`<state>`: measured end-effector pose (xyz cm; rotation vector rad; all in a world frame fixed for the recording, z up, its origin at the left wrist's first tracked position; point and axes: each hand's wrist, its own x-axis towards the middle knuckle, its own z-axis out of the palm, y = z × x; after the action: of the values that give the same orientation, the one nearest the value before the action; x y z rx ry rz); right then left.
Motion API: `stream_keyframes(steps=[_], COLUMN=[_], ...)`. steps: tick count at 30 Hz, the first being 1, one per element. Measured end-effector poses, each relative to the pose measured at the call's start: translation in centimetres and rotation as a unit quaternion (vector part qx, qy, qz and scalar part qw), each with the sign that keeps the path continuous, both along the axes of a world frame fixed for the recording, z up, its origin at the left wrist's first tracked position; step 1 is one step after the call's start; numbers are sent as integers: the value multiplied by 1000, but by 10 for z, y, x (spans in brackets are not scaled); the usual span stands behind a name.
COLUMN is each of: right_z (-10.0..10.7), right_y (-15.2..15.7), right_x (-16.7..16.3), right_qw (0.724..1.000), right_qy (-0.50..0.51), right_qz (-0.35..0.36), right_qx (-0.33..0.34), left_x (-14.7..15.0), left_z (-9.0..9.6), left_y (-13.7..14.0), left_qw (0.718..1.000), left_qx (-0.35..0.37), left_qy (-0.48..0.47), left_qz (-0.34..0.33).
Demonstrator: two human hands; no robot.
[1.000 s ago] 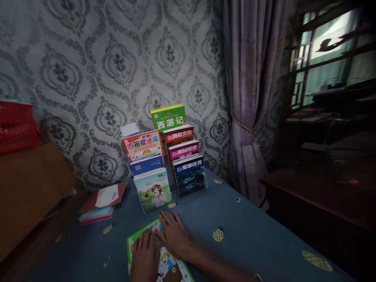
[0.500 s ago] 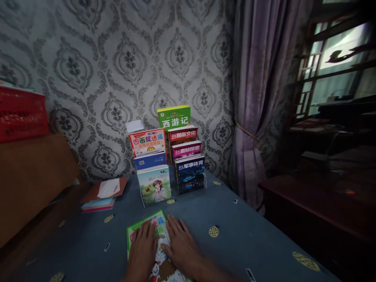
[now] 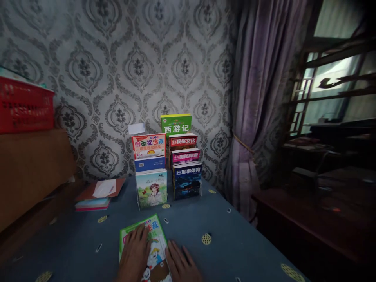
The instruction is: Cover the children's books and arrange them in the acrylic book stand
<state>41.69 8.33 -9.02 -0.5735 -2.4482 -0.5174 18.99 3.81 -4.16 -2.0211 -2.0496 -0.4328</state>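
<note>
A green-bordered picture book (image 3: 157, 244) lies flat at the near edge of the blue-grey tablecloth. My left hand (image 3: 135, 248) rests flat on its cover, fingers stretched out and slightly apart. My right hand (image 3: 181, 261) lies along the book's right edge, fingers extended, partly over the cloth. Beyond the book, two rows of upright books stand in clear holders. At the front left is a pale book with a drawn girl (image 3: 151, 190); at the front right, a dark blue book (image 3: 187, 182). A green book (image 3: 176, 123) rises at the back.
Papers and thin books (image 3: 100, 192) are stacked at the left. A red basket (image 3: 26, 105) sits on a brown cardboard box (image 3: 38, 168) farther left. At the right are a purple curtain (image 3: 249, 109) and a dark red wooden surface (image 3: 299, 207) beside the table (image 3: 229, 243).
My right hand has slid down and off the cover toward the book's right edge. My left hand stays on the cover. The camera view has shifted slightly.
</note>
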Motion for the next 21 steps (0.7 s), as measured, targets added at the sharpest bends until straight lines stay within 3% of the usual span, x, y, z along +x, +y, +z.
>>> stream_keyframes(steps=[2, 4, 10, 15, 18, 21], right_z=[-7, -11, -19, -23, -19, -11], right_y=[6, 11, 20, 23, 21, 17], right_x=[-1, -1, 1, 4, 6, 7], right_qw=[996, 993, 997, 999, 999, 999], right_qy=[28, 44, 34, 15, 1, -25], right_qz=[0, -3, 15, 21, 23, 33], right_qx=[83, 105, 74, 33, 26, 8], left_x=[-4, -7, -25, -40, -34, -18], left_z=[-4, -4, 12, 23, 21, 11], left_y=[3, 3, -12, -24, -31, -43], left_qw=[1000, 1000, 994, 989, 991, 996], left_qx=[-6, -15, -60, -56, -30, -25], left_qy=[-8, -16, -41, -65, -40, -22], left_qz=[-14, -7, 87, 123, 125, 84])
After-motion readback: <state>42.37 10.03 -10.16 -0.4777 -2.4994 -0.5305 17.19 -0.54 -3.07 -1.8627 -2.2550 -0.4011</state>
